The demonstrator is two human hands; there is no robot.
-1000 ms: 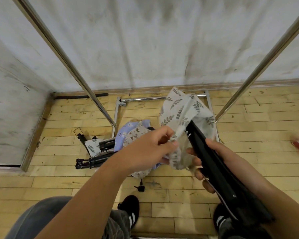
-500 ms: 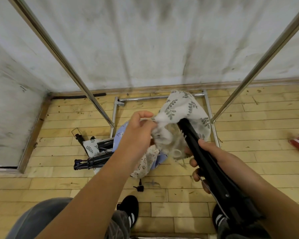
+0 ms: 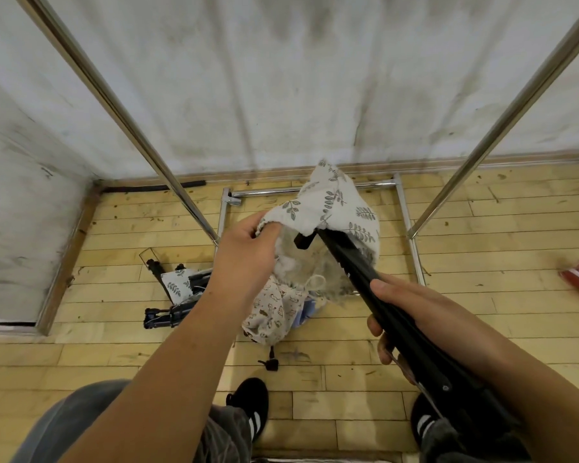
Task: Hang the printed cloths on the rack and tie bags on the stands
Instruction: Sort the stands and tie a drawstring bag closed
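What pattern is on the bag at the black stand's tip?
Grey-green leaf sprigs on white bag, clearest in the head view.

Left hand (image 3: 244, 252) pinching leaf-print bag (image 3: 335, 208) rim, right hand (image 3: 401, 312) gripping black stand (image 3: 358, 272) inside it

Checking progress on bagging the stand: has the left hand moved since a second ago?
Yes. The left hand, gripping the leaf-print bag, has moved away from the person toward the rack's floor bar, pulling the bag's mouth over the black stand.

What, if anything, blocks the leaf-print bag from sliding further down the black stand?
Nothing visible does. The left hand holds the leaf-print bag open over the black stand, gripped lower by the right hand.
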